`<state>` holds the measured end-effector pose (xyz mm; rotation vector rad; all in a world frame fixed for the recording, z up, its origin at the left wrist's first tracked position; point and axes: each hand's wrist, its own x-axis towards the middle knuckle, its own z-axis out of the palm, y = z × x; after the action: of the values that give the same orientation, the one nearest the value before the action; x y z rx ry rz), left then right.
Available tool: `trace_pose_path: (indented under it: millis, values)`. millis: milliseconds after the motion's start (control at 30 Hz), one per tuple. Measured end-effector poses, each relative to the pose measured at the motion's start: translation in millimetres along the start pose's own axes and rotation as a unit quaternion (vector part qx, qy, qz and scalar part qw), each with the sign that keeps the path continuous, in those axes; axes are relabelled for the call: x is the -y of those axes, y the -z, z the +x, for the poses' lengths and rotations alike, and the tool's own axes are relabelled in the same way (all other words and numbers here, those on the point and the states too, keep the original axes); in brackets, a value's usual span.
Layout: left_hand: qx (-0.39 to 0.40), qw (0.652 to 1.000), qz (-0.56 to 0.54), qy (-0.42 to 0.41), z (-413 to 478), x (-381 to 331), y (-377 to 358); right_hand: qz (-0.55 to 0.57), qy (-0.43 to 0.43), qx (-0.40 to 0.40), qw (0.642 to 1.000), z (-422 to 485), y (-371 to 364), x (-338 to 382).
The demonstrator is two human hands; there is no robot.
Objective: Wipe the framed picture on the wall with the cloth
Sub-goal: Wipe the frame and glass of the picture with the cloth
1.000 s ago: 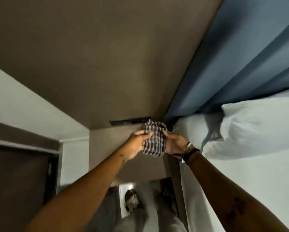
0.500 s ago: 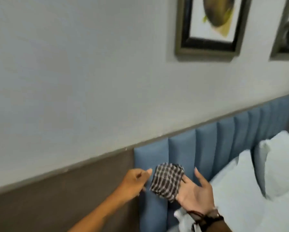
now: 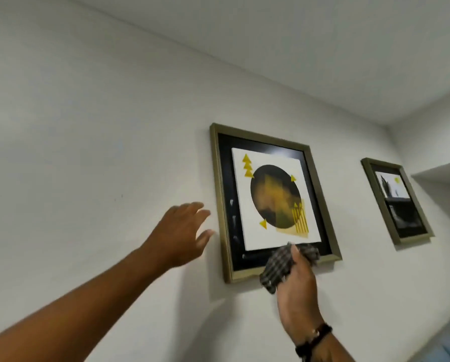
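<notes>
Brass-coloured moulding edges the framed picture (image 3: 269,199), a print of a dark circle with yellow triangles on white paper set in a black mat, hanging on the white plaster wall (image 3: 88,126). At about five o'clock on it, the right hand (image 3: 298,291) is closed around a crumpled black-and-white checked cloth (image 3: 280,266), bunched against the lower rail of the frame; whether the fabric actually presses the glass is hard to judge from this angle. A dark band circles that wrist. At nine o'clock from the picture, the left hand (image 3: 178,232) is spread wide with nothing in it, fingers just beside the frame's left edge. Well off toward three o'clock hangs a second, smaller gold-framed print (image 3: 397,201).
</notes>
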<state>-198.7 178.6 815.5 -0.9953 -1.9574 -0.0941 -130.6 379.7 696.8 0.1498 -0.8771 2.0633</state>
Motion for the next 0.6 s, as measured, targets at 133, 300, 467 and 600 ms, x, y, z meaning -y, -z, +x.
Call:
trace_pose_path:
  millis: [133,300,467,600]
  values:
    - [-0.015,0.993,0.115,-0.024,117.8,18.4,33.3,-0.158,0.137,0.184,0.96,78.1,-91.0,17.2]
    - [0.012,0.968,0.244,-0.051,217.9,31.1,53.5,-0.525,0.285,0.169,0.784,139.0,-164.4,-1.7]
    - [0.01,0.945,0.318,-0.071,258.9,29.9,38.2,-0.525,0.377,0.17,0.743,178.2,-155.9,8.9]
    - [0.009,0.957,0.279,-0.075,273.3,40.0,29.3,-0.49,0.399,0.212,0.746,189.1,-149.9,11.7]
